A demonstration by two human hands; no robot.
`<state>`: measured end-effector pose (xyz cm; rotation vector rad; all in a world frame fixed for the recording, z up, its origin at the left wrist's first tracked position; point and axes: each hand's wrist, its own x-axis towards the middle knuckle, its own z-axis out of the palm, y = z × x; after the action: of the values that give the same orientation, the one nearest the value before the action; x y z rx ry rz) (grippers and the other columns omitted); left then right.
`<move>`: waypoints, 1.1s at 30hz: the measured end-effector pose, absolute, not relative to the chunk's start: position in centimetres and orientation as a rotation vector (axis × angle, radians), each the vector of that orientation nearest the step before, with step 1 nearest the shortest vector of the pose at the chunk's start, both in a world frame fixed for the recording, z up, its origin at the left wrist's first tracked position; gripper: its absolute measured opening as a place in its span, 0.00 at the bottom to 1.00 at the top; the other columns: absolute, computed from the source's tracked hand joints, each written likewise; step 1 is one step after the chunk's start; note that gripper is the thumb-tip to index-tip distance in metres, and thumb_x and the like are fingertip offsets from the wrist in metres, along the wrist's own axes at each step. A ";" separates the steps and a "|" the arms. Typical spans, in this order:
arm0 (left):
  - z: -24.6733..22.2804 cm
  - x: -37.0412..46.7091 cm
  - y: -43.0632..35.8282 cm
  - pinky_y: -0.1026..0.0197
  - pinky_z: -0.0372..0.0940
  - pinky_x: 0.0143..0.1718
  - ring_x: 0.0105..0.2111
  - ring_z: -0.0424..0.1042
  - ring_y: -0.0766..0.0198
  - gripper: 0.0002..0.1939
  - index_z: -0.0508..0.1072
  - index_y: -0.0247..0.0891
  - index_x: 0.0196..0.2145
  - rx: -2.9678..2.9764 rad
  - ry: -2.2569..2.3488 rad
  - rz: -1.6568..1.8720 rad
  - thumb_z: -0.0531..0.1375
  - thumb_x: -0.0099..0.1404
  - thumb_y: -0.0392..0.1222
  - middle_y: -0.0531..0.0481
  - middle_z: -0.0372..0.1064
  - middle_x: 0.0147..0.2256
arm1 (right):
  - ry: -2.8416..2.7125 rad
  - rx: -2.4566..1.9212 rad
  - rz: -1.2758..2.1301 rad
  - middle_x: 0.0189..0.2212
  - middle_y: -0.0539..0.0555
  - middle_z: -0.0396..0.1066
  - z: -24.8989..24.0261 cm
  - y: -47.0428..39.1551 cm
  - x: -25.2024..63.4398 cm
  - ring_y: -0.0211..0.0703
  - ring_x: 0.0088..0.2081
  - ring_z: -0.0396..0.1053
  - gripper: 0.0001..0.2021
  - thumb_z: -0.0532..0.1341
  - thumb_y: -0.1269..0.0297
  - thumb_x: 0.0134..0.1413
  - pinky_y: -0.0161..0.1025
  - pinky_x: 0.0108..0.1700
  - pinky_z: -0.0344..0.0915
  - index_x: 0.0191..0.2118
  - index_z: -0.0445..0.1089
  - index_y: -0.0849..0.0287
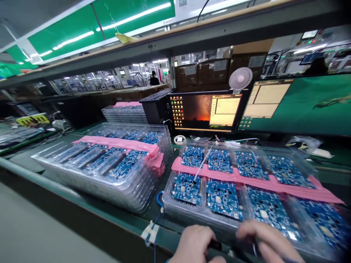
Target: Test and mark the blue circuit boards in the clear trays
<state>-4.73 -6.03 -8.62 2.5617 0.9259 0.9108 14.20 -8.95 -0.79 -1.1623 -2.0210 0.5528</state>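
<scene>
My left hand [196, 243] is at the bottom edge of the view, fingers curled against a small dark thing [215, 244] that I cannot make out. To its right, my right hand [270, 239] is bent and smeared by motion; a thin pale line shows by its fingers, and what it holds is unclear. Both hands are just in front of a clear plastic tray [186, 213] of blue circuit boards [223, 197]. A pink strip [238, 176] runs across that tray. A white cable [203, 162] with a dark tip touches one front-left board.
Left of the tray rises a stack of similar clear trays [137, 193] with a pink strip [117, 142]. Behind stand two monitors [205, 111], a small fan [240, 78], a black case [156, 109] and a tape roll [180, 140]. A blue cord [159, 199] is taped at the bench edge.
</scene>
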 end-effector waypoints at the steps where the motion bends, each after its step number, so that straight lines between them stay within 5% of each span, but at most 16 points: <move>1: -8.4 -5.5 -6.1 0.65 0.49 0.18 0.14 0.56 0.67 0.32 0.66 0.37 0.23 2.524 0.951 0.930 0.36 0.58 0.65 0.54 0.57 0.13 | -1.887 -1.273 0.617 0.24 0.50 0.64 -0.5 -8.3 13.9 0.39 0.26 0.63 0.23 0.37 0.51 0.61 0.32 0.26 0.57 0.30 0.62 0.57; 5: -8.7 -7.8 -6.3 0.63 0.53 0.20 0.19 0.61 0.64 0.33 0.65 0.37 0.23 2.603 0.978 0.793 0.31 0.61 0.60 0.50 0.62 0.17 | -1.784 -1.396 0.863 0.25 0.48 0.62 0.9 -4.2 11.8 0.38 0.28 0.61 0.12 0.45 0.60 0.60 0.31 0.29 0.58 0.29 0.59 0.58; 12: -11.7 -10.1 -6.0 0.59 0.59 0.27 0.26 0.64 0.60 0.09 0.64 0.35 0.26 2.588 1.187 0.509 0.54 0.51 0.45 0.48 0.65 0.25 | -1.990 -1.144 0.875 0.35 0.49 0.67 -0.1 1.5 8.0 0.39 0.37 0.63 0.07 0.53 0.64 0.56 0.33 0.40 0.58 0.36 0.67 0.58; 18: -13.2 -10.5 -5.8 0.60 0.59 0.27 0.24 0.62 0.62 0.13 0.64 0.36 0.24 2.667 1.099 0.493 0.59 0.46 0.49 0.50 0.63 0.21 | -1.987 -1.262 0.867 0.24 0.47 0.66 -1.4 2.4 6.5 0.36 0.27 0.63 0.10 0.50 0.70 0.55 0.31 0.30 0.56 0.29 0.68 0.60; 33: -12.9 -10.8 -6.2 0.59 0.59 0.29 0.26 0.63 0.61 0.13 0.64 0.37 0.26 2.608 1.094 0.566 0.52 0.53 0.50 0.49 0.63 0.23 | -2.167 -1.401 0.651 0.21 0.48 0.65 -1.0 1.9 5.7 0.37 0.24 0.62 0.13 0.49 0.67 0.55 0.32 0.29 0.56 0.24 0.66 0.58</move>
<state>-10.79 -6.23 -12.90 2.6081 1.0938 0.5663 5.75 1.92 -1.05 -1.4010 -2.1673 0.6515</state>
